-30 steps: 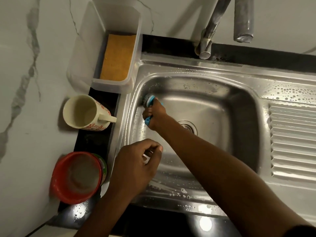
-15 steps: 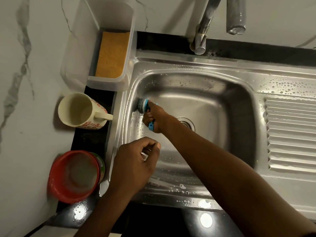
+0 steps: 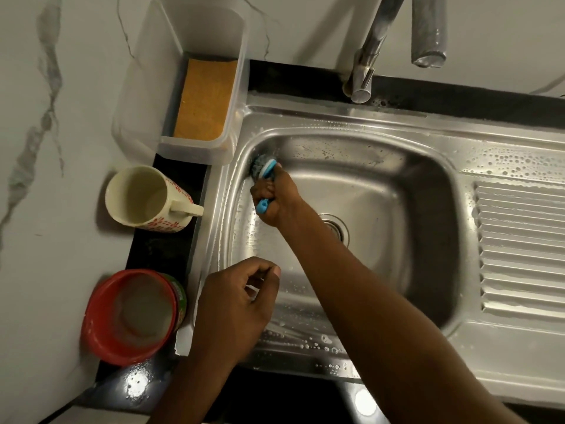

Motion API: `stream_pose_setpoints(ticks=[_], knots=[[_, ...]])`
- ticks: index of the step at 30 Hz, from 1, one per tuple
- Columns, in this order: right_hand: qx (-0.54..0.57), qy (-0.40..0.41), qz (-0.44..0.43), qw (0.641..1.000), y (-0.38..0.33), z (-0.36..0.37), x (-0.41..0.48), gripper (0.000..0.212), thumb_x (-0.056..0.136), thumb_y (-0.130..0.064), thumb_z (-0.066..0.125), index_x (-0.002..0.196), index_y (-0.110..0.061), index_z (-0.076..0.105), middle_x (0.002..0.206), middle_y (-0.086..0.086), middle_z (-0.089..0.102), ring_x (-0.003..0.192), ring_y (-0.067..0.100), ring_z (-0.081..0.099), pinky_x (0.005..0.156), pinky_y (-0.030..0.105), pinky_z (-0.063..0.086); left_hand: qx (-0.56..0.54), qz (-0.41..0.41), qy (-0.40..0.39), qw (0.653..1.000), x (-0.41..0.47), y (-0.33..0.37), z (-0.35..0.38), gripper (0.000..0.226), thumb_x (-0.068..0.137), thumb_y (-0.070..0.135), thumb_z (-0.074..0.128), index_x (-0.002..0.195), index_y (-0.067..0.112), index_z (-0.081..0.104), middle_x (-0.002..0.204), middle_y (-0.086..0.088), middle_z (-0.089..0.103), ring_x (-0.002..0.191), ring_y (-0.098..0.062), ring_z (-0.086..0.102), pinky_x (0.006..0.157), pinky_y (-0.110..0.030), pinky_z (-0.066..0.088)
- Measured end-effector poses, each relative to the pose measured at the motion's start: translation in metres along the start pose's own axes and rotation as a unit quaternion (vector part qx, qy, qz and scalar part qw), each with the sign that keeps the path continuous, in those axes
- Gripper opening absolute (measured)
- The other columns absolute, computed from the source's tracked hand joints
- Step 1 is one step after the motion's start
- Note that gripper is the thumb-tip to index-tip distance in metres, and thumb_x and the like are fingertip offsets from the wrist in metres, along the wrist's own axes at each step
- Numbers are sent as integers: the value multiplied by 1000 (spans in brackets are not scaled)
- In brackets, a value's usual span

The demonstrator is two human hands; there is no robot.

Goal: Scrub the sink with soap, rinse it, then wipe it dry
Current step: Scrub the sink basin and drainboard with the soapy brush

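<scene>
while the right hand (image 3: 276,197) grips the scrubber (image 3: 264,166) at the far left corner of the sink (image 3: 382,191), scrubbing is the step. the left hand (image 3: 235,304) is curled near the rim; holding what, i cannot tell. next, the other walls need scrubbing.

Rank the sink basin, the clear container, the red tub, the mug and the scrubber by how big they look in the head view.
1. sink basin
2. clear container
3. red tub
4. mug; the tub sits nearer the camera, so this pair is unsure
5. scrubber
</scene>
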State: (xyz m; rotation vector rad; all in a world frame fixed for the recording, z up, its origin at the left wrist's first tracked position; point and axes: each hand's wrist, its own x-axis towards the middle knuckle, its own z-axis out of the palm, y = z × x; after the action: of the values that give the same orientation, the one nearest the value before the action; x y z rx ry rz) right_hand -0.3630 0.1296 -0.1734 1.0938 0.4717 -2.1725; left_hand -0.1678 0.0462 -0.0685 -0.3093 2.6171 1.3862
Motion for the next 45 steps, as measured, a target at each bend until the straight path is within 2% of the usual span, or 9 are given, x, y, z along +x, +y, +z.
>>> stream_pose_setpoints(ticks=[7, 10, 14, 19, 22, 26, 29, 38, 45], knots=[[-104, 86, -103, 986, -3, 6, -17, 47, 102, -52, 57, 120, -8, 59, 52, -4, 35, 37, 5, 29, 34, 19, 28, 17, 8, -8, 1000, 2, 10, 1, 12, 97, 34, 71, 99, 27, 80, 86, 22, 75, 90, 2, 70, 77, -10, 56], [-52, 129, -147, 979, -20, -3, -14, 40, 102, -50, 58, 106, -10, 63, 48, -4, 39, 36, 7, 33, 36, 20, 31, 14, 13, -7, 1000, 4, 17, 2, 14, 97, 37, 70, 98, 28, 80, 86, 23, 75, 89, 2, 71, 75, -10, 56], [83, 60, -245, 964, -63, -40, -33, 45, 106, -39, 50, 67, -20, 42, 43, -7, 38, 31, 5, 34, 31, 18, 29, 7, 11, -12, 1000, 5, 20, 8, 11, 97, 36, 70, 94, 30, 79, 81, 22, 74, 82, -1, 72, 69, -16, 56], [241, 35, -345, 907, -126, -74, -89, 37, 110, -25, 40, 74, -15, 42, 44, -1, 42, 33, 8, 37, 31, 21, 32, 6, 27, -27, 999, 7, 24, 16, 9, 98, 33, 71, 93, 30, 78, 80, 23, 74, 82, 0, 71, 71, -12, 54], [374, 56, -292, 878, -134, -50, -92, 44, 109, -27, 40, 66, -19, 35, 38, -3, 33, 25, 10, 30, 28, 17, 26, 10, 29, -40, 999, 9, 27, 18, 9, 97, 35, 70, 94, 32, 78, 80, 25, 74, 83, 2, 71, 71, -9, 53], [460, -68, -205, 861, -86, -9, -89, 41, 107, -22, 51, 68, -12, 43, 44, -1, 39, 25, 10, 35, 28, 17, 30, 16, 31, -44, 998, 17, 31, 20, 8, 97, 32, 72, 96, 30, 79, 81, 24, 74, 84, 4, 71, 72, -9, 53], [396, -65, -238, 885, -88, -18, -95, 44, 108, -25, 47, 66, -13, 44, 46, -1, 39, 27, 11, 37, 29, 16, 32, 22, 36, -44, 998, 22, 36, 21, 8, 97, 33, 72, 94, 31, 79, 79, 24, 74, 83, 3, 71, 72, -12, 55], [464, 33, -304, 831, -130, -55, -101, 37, 105, -17, 41, 69, -21, 35, 38, -4, 31, 25, 10, 29, 30, 17, 27, 21, 42, -50, 998, 20, 32, 18, 10, 97, 34, 71, 91, 31, 78, 78, 21, 74, 80, -2, 72, 69, -14, 55], [331, 25, -208, 920, -83, -35, -31, 43, 103, -19, 44, 63, -22, 27, 39, -5, 29, 25, 11, 29, 31, 15, 22, 20, 16, -37, 999, 13, 24, 15, 9, 96, 36, 71, 93, 32, 79, 81, 25, 74, 81, -1, 72, 69, -17, 57]])
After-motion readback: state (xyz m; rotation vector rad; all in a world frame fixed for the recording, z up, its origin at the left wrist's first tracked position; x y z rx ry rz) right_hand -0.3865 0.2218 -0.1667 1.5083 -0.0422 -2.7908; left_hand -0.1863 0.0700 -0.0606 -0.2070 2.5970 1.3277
